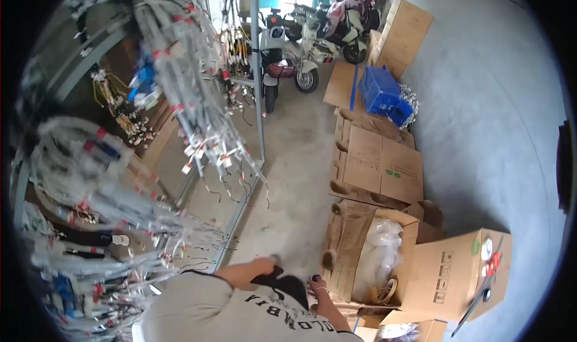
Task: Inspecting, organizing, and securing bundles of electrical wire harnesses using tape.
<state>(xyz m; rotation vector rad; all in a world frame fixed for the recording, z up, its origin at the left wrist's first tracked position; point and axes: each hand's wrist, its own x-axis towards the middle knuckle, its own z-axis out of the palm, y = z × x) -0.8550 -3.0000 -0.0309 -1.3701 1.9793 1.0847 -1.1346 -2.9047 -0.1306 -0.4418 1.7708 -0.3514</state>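
My left hand [273, 261] is low in front of my body, beside black cloth [288, 289] at my legs. Its fingers are too hidden and blurred to read. My right hand [315, 286] has its fingers curled around a small dark thing [316, 278] that I cannot make out. It is close to the left side of an open cardboard box [342, 274], which holds clear plastic bags [384, 240] and a roll of tan tape [384, 292].
Bundles of wire harness [186, 96] hang from a metal rack [259, 120] on the left. Cartons [384, 162], a taller carton [448, 276] and a blue crate [378, 90] line the right wall. Electric scooters [306, 54] stand at the far end. Grey floor [288, 180] runs between.
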